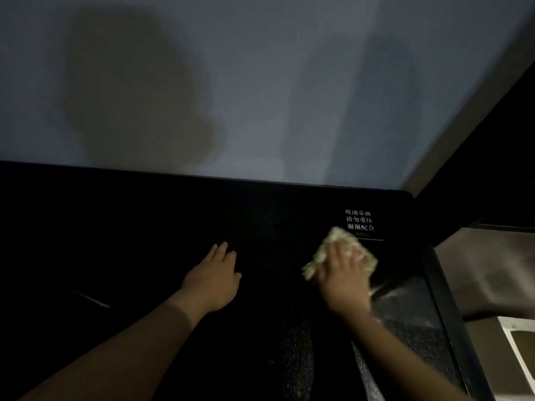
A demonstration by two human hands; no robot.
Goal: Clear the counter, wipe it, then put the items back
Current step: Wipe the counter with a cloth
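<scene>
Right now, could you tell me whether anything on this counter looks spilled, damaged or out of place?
Nothing looks damaged. The black counter shows pale streaks near its right edge beside the right hand pressing the cloth; the left hand rests flat.

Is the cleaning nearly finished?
About halfway. The black counter looks cleared; nothing stands on the part in view. Now the right hand presses a cloth near the white lettering; the left hand rests flat. Putting items back remains.

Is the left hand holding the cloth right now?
No. The left hand lies flat and empty on the dark counter; the cloth is under the right hand.
</scene>
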